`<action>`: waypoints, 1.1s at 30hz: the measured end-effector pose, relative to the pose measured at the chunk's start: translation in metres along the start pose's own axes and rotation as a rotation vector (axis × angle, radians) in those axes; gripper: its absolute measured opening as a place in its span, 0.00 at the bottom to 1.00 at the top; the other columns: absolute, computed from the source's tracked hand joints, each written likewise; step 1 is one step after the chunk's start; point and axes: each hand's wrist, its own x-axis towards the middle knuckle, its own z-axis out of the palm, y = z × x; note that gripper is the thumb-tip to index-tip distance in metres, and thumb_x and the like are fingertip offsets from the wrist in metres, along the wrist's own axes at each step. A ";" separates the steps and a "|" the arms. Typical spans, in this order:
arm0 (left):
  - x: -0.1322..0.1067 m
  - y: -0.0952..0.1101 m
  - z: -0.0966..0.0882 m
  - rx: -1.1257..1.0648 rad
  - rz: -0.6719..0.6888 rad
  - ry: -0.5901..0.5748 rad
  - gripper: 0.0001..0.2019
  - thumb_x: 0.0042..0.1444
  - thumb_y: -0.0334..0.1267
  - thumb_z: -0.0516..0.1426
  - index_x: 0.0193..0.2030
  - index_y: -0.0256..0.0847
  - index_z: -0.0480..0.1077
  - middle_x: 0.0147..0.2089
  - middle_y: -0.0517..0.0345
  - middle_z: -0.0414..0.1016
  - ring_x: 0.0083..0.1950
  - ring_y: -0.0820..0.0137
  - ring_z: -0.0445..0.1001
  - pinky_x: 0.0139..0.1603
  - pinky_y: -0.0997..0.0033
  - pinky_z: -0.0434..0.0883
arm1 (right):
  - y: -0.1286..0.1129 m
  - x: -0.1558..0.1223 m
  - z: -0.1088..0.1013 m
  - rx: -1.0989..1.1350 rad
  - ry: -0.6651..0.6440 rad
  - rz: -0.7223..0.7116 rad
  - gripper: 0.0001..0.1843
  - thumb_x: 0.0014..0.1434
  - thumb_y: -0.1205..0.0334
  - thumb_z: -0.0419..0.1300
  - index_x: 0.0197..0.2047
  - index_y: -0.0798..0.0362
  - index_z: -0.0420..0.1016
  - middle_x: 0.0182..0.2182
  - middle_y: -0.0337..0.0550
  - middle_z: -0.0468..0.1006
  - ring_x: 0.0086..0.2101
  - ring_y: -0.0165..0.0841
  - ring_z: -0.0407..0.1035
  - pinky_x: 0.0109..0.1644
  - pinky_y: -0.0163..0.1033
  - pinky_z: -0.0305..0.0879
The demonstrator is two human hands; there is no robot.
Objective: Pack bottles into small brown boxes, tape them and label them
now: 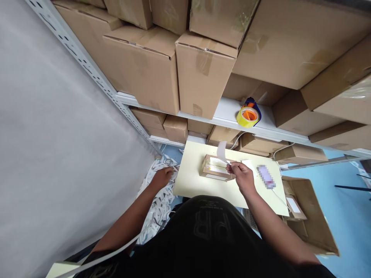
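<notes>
My right hand [242,177] pinches a curved white label [222,151] by its lower end, above a small taped cardboard box [204,168]. The box lies on a pale yellow table [188,181] and has white labels on its top and near side. Left of the table, my left hand [162,178] is closed over a heap of white paper strips [153,216]. A small white bit shows at its fingertips, too small to name. A flat white paper [248,165] and a blurred phone-like object [266,177] lie right of my right hand.
Shelves packed with cardboard boxes [203,73] rise behind the table. A tape dispenser with yellow tape [247,117] rests on the middle shelf. An open carton [314,216] with a labelled box inside stands at the right. A grey wall [58,135] closes off the left.
</notes>
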 end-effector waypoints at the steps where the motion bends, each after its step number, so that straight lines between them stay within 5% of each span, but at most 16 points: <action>1: 0.001 0.025 0.007 -0.185 0.005 -0.068 0.16 0.62 0.48 0.54 0.44 0.40 0.77 0.44 0.49 0.83 0.44 0.59 0.82 0.45 0.63 0.75 | 0.003 -0.004 0.000 -0.015 0.011 -0.011 0.18 0.55 0.46 0.69 0.39 0.52 0.83 0.35 0.45 0.85 0.36 0.38 0.78 0.47 0.46 0.75; 5: -0.002 0.117 0.035 -0.698 0.019 -0.408 0.31 0.59 0.67 0.54 0.42 0.36 0.74 0.37 0.45 0.81 0.34 0.62 0.81 0.31 0.67 0.74 | 0.018 -0.017 -0.007 -0.140 0.071 -0.094 0.16 0.54 0.49 0.68 0.41 0.51 0.84 0.36 0.44 0.85 0.40 0.40 0.78 0.50 0.47 0.73; 7: -0.003 0.148 0.048 -0.740 0.042 -0.447 0.29 0.56 0.66 0.59 0.39 0.37 0.72 0.32 0.48 0.79 0.32 0.64 0.81 0.28 0.70 0.73 | 0.028 -0.019 -0.014 -0.199 0.080 -0.153 0.15 0.54 0.51 0.67 0.41 0.50 0.85 0.37 0.43 0.84 0.38 0.39 0.76 0.49 0.46 0.73; 10: 0.000 0.170 0.067 -0.677 0.085 -0.358 0.19 0.52 0.53 0.66 0.35 0.38 0.72 0.26 0.56 0.76 0.28 0.68 0.78 0.27 0.73 0.72 | 0.040 -0.018 -0.025 -0.216 0.062 -0.210 0.14 0.54 0.55 0.66 0.43 0.49 0.84 0.35 0.41 0.83 0.36 0.36 0.74 0.46 0.44 0.72; 14: 0.011 0.177 0.090 -0.524 0.126 -0.188 0.09 0.51 0.42 0.64 0.32 0.40 0.72 0.26 0.63 0.74 0.26 0.72 0.74 0.29 0.73 0.71 | 0.051 -0.006 -0.036 -0.182 0.045 -0.174 0.13 0.55 0.53 0.65 0.42 0.50 0.83 0.34 0.41 0.82 0.35 0.36 0.74 0.44 0.42 0.71; 19: 0.036 0.178 0.113 -0.118 0.227 0.052 0.02 0.54 0.36 0.61 0.32 0.43 0.74 0.31 0.60 0.78 0.34 0.67 0.76 0.37 0.71 0.68 | 0.073 0.027 -0.039 -0.340 0.059 -0.148 0.13 0.59 0.49 0.62 0.33 0.50 0.79 0.31 0.40 0.80 0.33 0.36 0.72 0.42 0.40 0.68; 26: 0.056 0.171 0.142 0.423 0.258 0.055 0.09 0.63 0.34 0.55 0.48 0.41 0.74 0.44 0.47 0.79 0.49 0.56 0.75 0.47 0.63 0.68 | 0.105 0.065 -0.028 -0.881 -0.105 -0.358 0.12 0.61 0.65 0.56 0.29 0.52 0.78 0.34 0.49 0.76 0.39 0.39 0.69 0.46 0.41 0.64; 30: 0.059 0.161 0.145 0.427 0.292 0.155 0.09 0.61 0.37 0.58 0.47 0.40 0.74 0.50 0.43 0.74 0.57 0.53 0.71 0.56 0.58 0.68 | 0.106 0.067 -0.027 -1.086 -0.128 -0.434 0.11 0.61 0.65 0.58 0.29 0.53 0.79 0.36 0.52 0.74 0.41 0.42 0.66 0.47 0.44 0.62; 33: 0.058 0.147 0.142 0.283 0.243 0.247 0.21 0.59 0.43 0.61 0.57 0.39 0.70 0.60 0.40 0.70 0.64 0.50 0.67 0.64 0.55 0.65 | 0.111 0.065 -0.038 -0.975 -0.091 -0.422 0.09 0.61 0.62 0.58 0.37 0.53 0.81 0.39 0.52 0.73 0.44 0.44 0.66 0.50 0.46 0.64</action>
